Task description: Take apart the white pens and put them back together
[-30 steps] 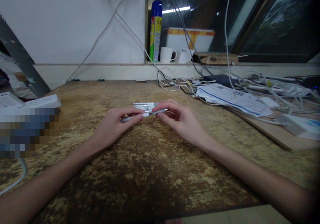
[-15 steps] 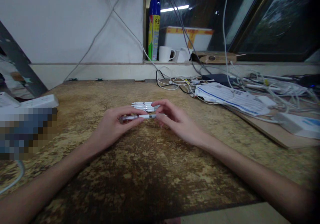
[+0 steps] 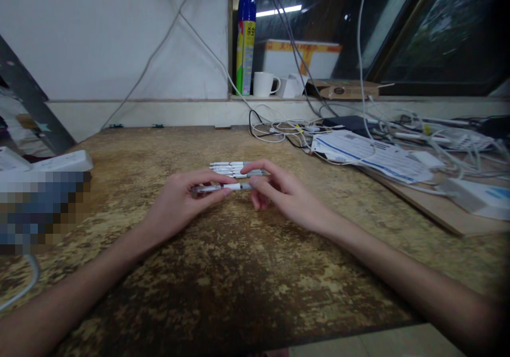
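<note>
My left hand (image 3: 179,200) pinches the left part of a slim white and grey pen (image 3: 223,187), held level just above the worn brown table (image 3: 223,272). My right hand (image 3: 282,195) meets it from the right, with thumb and fingertips on the pen's right end. Just behind the hands, several similar white pens (image 3: 233,169) lie side by side on the table.
A white power strip (image 3: 59,161) lies at the left edge. Tangled white cables (image 3: 279,131), a printed paper (image 3: 370,155) and a white adapter (image 3: 478,197) crowd the right side. A spray can (image 3: 246,43) and white mugs (image 3: 266,84) stand on the back ledge.
The pen went from tilted to level and its exposed right end has vanished under my right fingers, which slid slightly left. The left hand stayed in place.
</note>
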`<state>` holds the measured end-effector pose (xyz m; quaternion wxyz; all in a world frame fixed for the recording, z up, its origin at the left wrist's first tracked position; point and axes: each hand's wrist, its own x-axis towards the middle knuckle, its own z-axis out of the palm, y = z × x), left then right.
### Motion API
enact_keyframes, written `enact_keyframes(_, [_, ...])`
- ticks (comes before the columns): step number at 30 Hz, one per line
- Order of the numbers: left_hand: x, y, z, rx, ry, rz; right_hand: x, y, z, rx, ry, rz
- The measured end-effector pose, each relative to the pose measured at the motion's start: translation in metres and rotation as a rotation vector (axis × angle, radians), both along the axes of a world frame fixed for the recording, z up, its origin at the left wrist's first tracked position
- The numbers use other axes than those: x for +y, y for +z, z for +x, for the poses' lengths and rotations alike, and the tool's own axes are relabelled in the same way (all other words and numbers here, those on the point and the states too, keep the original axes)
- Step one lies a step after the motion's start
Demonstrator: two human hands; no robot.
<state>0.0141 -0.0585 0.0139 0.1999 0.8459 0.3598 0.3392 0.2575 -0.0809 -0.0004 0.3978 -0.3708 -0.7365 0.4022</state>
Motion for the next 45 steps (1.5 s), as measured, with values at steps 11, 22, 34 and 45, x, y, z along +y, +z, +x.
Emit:
enact_keyframes(11, [-0.002,0.001,0.001,-0.007,0.019,-0.078,-0.002,0.004,0.000,-0.042,-0.040,0.051])
enact_keyframes(22, [-0.004,0.003,0.004,-0.007,0.017,-0.070,0.000,0.003,0.004,-0.208,-0.063,0.065])
enact_keyframes(34, [-0.002,0.005,-0.002,-0.013,0.054,-0.052,0.000,0.002,0.001,-0.216,0.029,0.127])
enact_keyframes(45, [0.009,-0.002,-0.002,-0.289,0.034,-0.442,0.005,0.003,0.001,-0.142,0.010,0.064])
